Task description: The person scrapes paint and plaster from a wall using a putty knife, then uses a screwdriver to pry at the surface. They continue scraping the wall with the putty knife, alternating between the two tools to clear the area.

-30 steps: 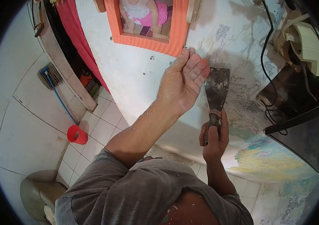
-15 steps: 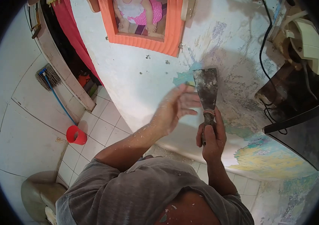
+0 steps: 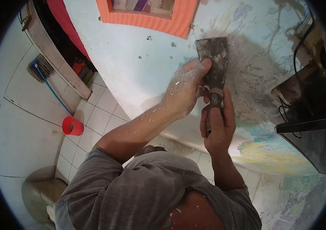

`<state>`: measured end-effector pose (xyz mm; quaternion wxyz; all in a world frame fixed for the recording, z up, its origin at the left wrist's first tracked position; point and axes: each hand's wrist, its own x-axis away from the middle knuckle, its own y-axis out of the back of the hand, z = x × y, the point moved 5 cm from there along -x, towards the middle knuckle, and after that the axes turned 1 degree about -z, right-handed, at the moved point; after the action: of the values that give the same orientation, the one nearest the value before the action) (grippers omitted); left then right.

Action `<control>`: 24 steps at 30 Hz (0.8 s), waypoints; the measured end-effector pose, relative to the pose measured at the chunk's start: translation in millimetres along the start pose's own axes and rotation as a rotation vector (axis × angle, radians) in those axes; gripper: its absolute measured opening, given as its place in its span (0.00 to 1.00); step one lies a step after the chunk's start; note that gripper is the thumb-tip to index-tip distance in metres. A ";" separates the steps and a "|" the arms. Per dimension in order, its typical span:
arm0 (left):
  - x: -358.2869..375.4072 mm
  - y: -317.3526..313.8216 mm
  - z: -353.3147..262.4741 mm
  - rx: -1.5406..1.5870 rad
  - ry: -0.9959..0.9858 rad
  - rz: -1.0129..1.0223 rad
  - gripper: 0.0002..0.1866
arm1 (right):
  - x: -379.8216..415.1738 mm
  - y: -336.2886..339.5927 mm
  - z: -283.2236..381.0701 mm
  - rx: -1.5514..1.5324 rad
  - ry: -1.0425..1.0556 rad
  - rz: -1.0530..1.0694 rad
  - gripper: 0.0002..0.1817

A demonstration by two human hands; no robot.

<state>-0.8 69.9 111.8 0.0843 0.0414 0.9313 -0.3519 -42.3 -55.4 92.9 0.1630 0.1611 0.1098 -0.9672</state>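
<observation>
A wide, stained paint scraper [image 3: 217, 67] points up in front of the wall. My right hand [image 3: 219, 132] is wrapped around its dark handle, the thumb lying along the front. Dusted with white flakes, my left hand [image 3: 186, 86] pinches the left side of the metal blade, its thumb on the face and its other fingers partly hidden behind. Beyond the blade, the wall [image 3: 255, 73] shows rough grey patches where paint has come off, with bits of turquoise at the left.
An orange picture frame [image 3: 143, 19] hangs above on the wall. At right, a dark cable [image 3: 295, 57] runs down near a black-edged panel [image 3: 308, 124]. On the tiled floor to the left stand a red bucket [image 3: 73, 125] and a mop [image 3: 42, 71] with a blue handle.
My left hand has come right and closed on the scraper's blade; before, it was apart with its fingers loose. The scraper and my right hand have risen in view as the camera tilted down.
</observation>
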 end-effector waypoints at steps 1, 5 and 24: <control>1.5 -1.2 -0.9 0.018 -0.006 0.032 0.17 | 1.2 -1.4 4.0 -0.012 0.001 -0.008 0.31; 1.2 -0.9 8.7 0.038 0.024 0.016 0.19 | 1.6 6.1 1.7 -0.009 0.021 -0.016 0.30; 5.0 7.8 14.0 0.079 0.017 0.086 0.18 | 11.3 7.2 -0.4 0.051 0.069 0.012 0.30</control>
<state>-2.9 66.5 95.5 0.0899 0.0877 0.9146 -0.3843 -49.8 -65.1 87.4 0.1606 0.1991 0.0896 -0.9626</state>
